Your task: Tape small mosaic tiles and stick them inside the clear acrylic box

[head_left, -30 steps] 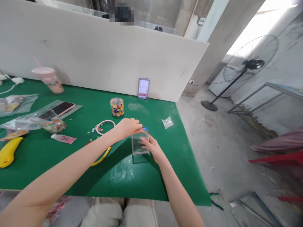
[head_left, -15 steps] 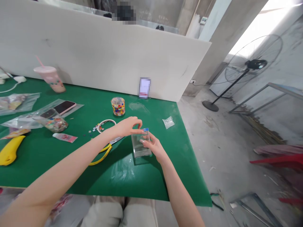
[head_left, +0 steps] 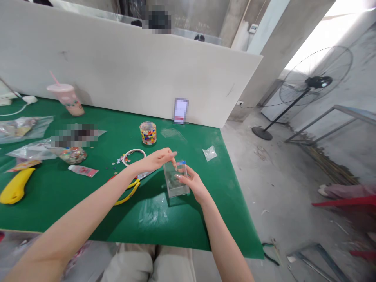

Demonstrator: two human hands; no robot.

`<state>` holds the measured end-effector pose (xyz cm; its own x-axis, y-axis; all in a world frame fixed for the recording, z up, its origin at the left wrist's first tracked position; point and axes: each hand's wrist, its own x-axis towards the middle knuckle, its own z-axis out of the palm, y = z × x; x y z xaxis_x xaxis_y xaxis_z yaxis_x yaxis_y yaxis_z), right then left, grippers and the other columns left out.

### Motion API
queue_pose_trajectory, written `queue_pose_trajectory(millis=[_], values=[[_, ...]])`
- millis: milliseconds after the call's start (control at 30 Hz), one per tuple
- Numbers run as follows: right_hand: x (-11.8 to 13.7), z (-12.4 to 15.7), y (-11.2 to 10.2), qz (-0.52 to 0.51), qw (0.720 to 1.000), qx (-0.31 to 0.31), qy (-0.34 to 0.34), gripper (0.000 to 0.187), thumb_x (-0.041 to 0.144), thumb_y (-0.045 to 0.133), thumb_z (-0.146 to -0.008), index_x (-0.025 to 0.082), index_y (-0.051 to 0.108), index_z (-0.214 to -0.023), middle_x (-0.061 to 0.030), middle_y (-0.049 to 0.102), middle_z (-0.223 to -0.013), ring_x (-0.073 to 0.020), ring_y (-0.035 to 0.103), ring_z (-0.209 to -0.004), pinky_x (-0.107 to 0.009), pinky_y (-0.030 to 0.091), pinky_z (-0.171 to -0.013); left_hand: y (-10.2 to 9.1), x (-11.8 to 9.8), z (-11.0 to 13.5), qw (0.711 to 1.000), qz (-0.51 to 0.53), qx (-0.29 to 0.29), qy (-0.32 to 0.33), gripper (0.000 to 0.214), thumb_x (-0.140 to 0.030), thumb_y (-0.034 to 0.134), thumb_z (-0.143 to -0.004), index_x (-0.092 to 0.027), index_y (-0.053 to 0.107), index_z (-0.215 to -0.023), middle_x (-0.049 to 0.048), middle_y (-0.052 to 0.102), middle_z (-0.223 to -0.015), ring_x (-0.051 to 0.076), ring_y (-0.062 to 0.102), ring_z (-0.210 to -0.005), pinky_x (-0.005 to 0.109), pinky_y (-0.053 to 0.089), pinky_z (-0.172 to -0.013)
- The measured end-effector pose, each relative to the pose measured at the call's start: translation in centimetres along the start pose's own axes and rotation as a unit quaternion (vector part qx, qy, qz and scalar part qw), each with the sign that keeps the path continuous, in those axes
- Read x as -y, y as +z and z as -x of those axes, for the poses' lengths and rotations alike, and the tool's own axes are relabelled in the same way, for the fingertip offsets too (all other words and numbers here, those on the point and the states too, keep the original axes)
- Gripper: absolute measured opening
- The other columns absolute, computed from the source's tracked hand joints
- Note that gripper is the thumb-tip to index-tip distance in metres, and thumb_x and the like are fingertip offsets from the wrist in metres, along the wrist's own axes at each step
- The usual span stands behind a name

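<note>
A clear rectangular plastic box (head_left: 178, 190) stands slightly tilted over the table, with a small blue patch (head_left: 182, 163) along its top edge. My right hand (head_left: 192, 182) grips the box's right side, thumb across its near face. At the upper left of the box is my left hand (head_left: 164, 157), its fingers bent together and pointing down at the top; whatever they pinch is too small to make out. Yellow-handled scissors (head_left: 134, 190) lie partly under my left forearm. Beyond them rest a white ring (head_left: 125, 157) and small loose tiles (head_left: 119, 160).
A round container covered in colourful tiles (head_left: 148, 134) stands behind my hands. A small clear packet (head_left: 210, 153) lies to the right. Leftward are a pink tube (head_left: 83, 171), a cup of mixed pieces (head_left: 73, 156), a yellow tool (head_left: 17, 187) and a pink tumbler (head_left: 67, 100).
My left fingers have shifted from the blue patch slightly leftward and now point down at the box. My right hand keeps its hold on the box.
</note>
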<state>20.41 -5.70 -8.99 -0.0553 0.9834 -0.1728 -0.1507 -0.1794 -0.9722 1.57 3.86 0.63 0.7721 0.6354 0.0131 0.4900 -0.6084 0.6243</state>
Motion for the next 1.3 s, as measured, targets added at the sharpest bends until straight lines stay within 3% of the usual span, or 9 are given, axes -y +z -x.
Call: queue_pose_trajectory(millis=[333,633,1000,1100,1200,1300], values=[[0.3,0.3,0.2,-0.035,0.999,0.008,-0.019,0.044,0.03,0.07,-0.096,0.019,0.057,-0.136,-0.0104,0.064,-0.133,-0.0255,0.067,-0.114,-0.049,0.058,-0.097,1.4,-0.3,1.0,1.0,0.028,0.009,0.0,0.029,-0.038,0.068,-0.096,-0.016,0.068,-0.116,0.0098,0.066,-0.127,0.027,0.063,-0.119,0.053,0.051,-0.104],[0.0,0.2,0.0,-0.046,0.999,-0.011,-0.011,0.048,0.025,0.072,-0.094,0.019,0.055,-0.139,-0.0105,0.063,-0.135,-0.0256,0.067,-0.113,-0.049,0.059,-0.097,1.8,-0.9,1.1,0.99,0.137,0.021,-0.019,0.03,-0.042,0.06,-0.101,-0.014,0.07,-0.107,0.0059,0.072,-0.109,0.023,0.07,-0.101,0.044,0.058,-0.092],[-0.8,-0.2,0.1,-0.028,0.999,-0.023,-0.024,0.046,0.029,0.07,-0.096,0.019,0.055,-0.138,-0.0101,0.063,-0.131,-0.0242,0.068,-0.109,-0.047,0.06,-0.094,3.4,-1.0,1.2,0.978,0.193,-0.058,-0.044,0.028,-0.041,0.063,-0.101,-0.014,0.069,-0.107,0.0058,0.072,-0.106,0.021,0.07,-0.096,0.042,0.059,-0.088],[-0.8,-0.3,-0.1,-0.014,0.999,-0.022,-0.03,0.043,0.031,0.068,-0.097,0.019,0.056,-0.137,-0.0103,0.063,-0.132,-0.0241,0.067,-0.109,-0.046,0.06,-0.093,3.8,0.0,1.5,0.971,0.209,-0.105,-0.058,0.028,-0.04,0.063,-0.101,-0.015,0.069,-0.112,0.0074,0.071,-0.113,0.022,0.07,-0.101,0.044,0.059,-0.091],[-0.9,-0.4,-0.5,0.006,0.999,-0.021,-0.035,0.04,0.034,0.067,-0.098,0.018,0.058,-0.134,-0.01,0.063,-0.129,-0.0235,0.068,-0.107,-0.045,0.06,-0.091,3.9,1.8,2.1,0.947,0.207,-0.219,-0.11,0.03,-0.039,0.062,-0.101,-0.016,0.067,-0.118,0.0093,0.069,-0.121,0.023,0.068,-0.108,0.046,0.058,-0.094],[-1.3,-0.7,-0.7,0.031,0.998,-0.018,-0.046,0.038,0.035,0.067,-0.098,0.017,0.06,-0.131,-0.0095,0.065,-0.126,-0.0227,0.068,-0.105,-0.043,0.061,-0.089,3.7,3.8,3.2,0.905,0.185,-0.338,-0.179,0.029,-0.04,0.062,-0.101,-0.016,0.066,-0.117,0.0087,0.069,-0.119,0.023,0.068,-0.106,0.045,0.058,-0.093]])
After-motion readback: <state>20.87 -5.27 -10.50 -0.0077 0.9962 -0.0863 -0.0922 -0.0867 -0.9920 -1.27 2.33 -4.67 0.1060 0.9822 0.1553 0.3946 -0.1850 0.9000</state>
